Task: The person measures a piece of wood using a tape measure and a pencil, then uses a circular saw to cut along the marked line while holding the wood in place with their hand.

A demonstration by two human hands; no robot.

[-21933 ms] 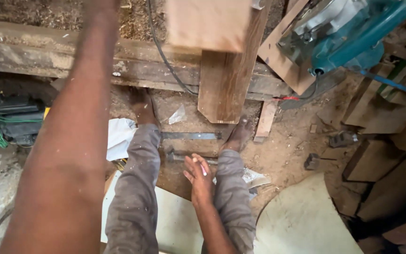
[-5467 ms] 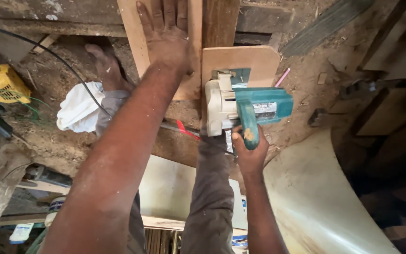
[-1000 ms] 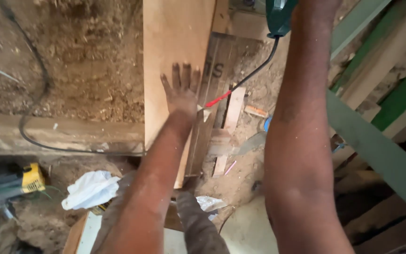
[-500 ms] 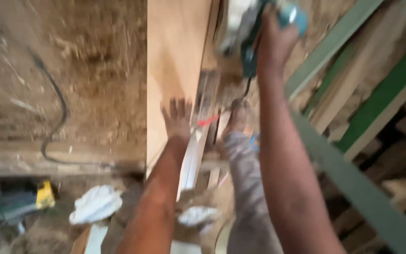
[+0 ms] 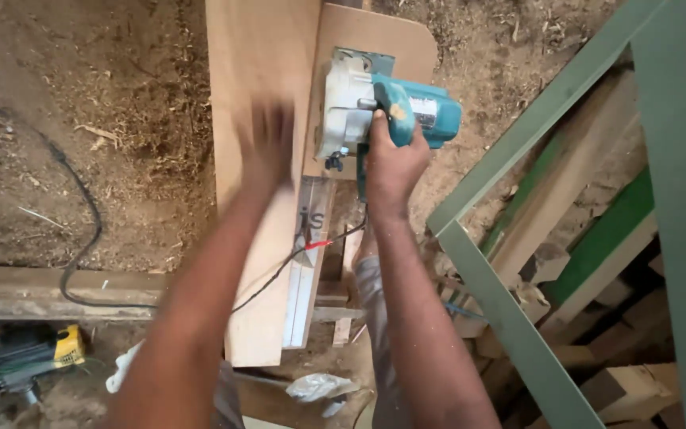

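A long wooden board lies lengthways away from me over sawdust-covered ground. My left hand rests flat on the board with fingers spread, blurred by motion. My right hand is closed around the handle of a teal and white circular saw. The saw sits on a rounded plywood base plate along the board's right edge. Its black cord trails back towards me beneath my left forearm. A pale narrow strip runs along the board's right side below the saw.
A green painted wooden frame stands at the right with stacked timber offcuts behind it. A black cable curves over the sawdust at left. A yellow and black power tool lies at lower left beside a wooden beam.
The view has steadied and dropped onto the board. The saw now sits flat on the board's right side, lower than before. My left hand has slid further up the board.
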